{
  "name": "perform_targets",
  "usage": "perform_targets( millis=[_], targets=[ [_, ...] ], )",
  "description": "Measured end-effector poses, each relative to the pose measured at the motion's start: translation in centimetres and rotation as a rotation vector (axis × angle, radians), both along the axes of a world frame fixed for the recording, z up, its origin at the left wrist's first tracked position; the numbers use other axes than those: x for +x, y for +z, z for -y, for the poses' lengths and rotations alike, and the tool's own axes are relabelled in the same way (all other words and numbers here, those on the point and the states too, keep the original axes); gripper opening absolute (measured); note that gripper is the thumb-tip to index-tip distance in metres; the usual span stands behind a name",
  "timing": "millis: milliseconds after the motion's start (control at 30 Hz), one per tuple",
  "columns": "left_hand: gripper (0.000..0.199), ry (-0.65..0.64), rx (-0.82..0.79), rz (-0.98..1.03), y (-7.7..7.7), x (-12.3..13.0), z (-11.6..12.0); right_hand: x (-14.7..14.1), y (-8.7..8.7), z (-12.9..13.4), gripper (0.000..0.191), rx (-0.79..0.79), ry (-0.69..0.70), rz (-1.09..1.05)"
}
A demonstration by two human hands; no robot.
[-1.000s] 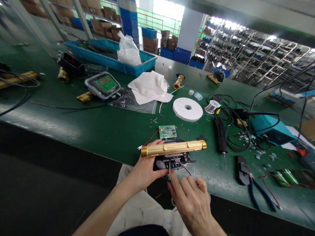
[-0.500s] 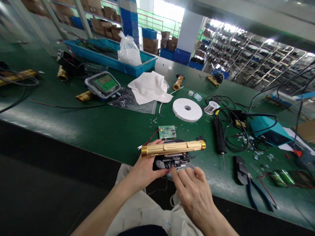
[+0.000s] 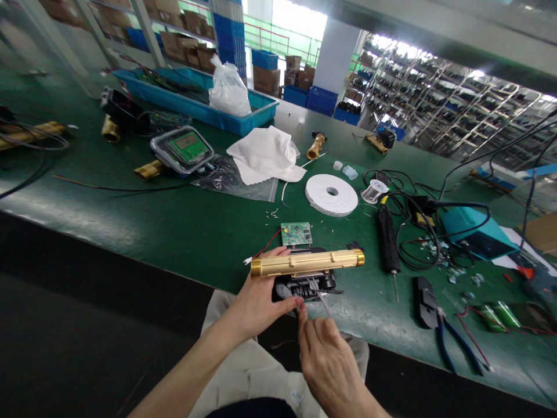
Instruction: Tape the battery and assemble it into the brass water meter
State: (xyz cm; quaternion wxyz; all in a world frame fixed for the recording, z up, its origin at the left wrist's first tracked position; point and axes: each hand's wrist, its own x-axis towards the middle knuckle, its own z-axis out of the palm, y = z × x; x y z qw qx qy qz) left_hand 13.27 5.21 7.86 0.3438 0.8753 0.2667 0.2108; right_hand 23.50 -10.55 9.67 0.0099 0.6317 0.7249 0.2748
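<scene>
Head view: brass pipe [image 3: 308, 263] lies across black housing [image 3: 327, 282]. Left hand [image 3: 259, 302] grasps housing around pipe's left end, thumb on pipe's near side. Right hand [image 3: 322, 348], fingers curled, is nearer the wearer than pipe, fingertips at left thumb; cannot tell whether it pinches anything. Grey cable [image 3: 323, 303] emerges on pipe's near side; circuit board [image 3: 296, 233] beyond pipe; screwdriver [image 3: 387, 238] right.

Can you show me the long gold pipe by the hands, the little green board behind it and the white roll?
Gold pipe [image 3: 308, 263]: head view, middle of its side.
Green board [image 3: 296, 233]: head view, middle of its face.
White roll [image 3: 332, 204]: head view, flat top, below the hole.
</scene>
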Motion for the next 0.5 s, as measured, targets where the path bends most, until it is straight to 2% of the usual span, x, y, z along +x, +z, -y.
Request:
perform_targets(
  millis=[333, 500],
  targets=[
    [0.08, 0.042, 0.082, -0.022, 0.0, 0.5, 0.3, 0.6, -0.7, 1.0, 0.045, 0.027, 0.056, -0.15],
    [0.079, 0.077, 0.172, -0.012, -0.4, 0.8, 0.3, 0.1, -0.9, -0.1, 0.042, 0.158, 0.099, -0.233]
  ],
)
